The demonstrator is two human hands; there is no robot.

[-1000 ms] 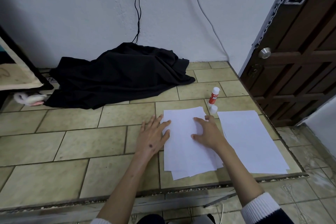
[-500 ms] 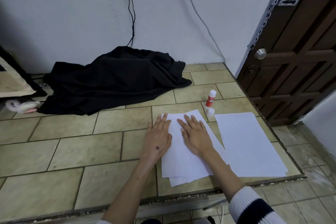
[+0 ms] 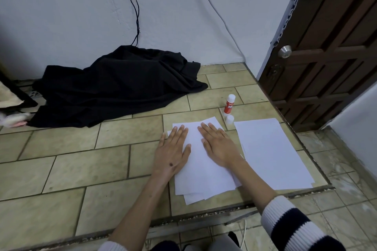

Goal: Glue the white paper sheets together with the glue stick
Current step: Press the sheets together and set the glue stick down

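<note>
A stack of overlapping white paper sheets lies on the tiled platform, its lower edges fanned out. My left hand lies flat with straight fingers on the stack's left edge. My right hand presses flat on the upper right part of the same stack. A separate pile of white sheets lies just to the right. A red and white glue stick stands upright behind the papers, with its white cap standing beside it.
A crumpled black cloth covers the back of the tiled platform, under black cables hanging down the white wall. A brown wooden door stands at the right. The platform's front edge drops to the lower floor near my knees.
My right hand slid from the stack's right edge, near the glue cap, leftwards onto the middle of the sheets. My left hand shifted a little further onto the paper.
</note>
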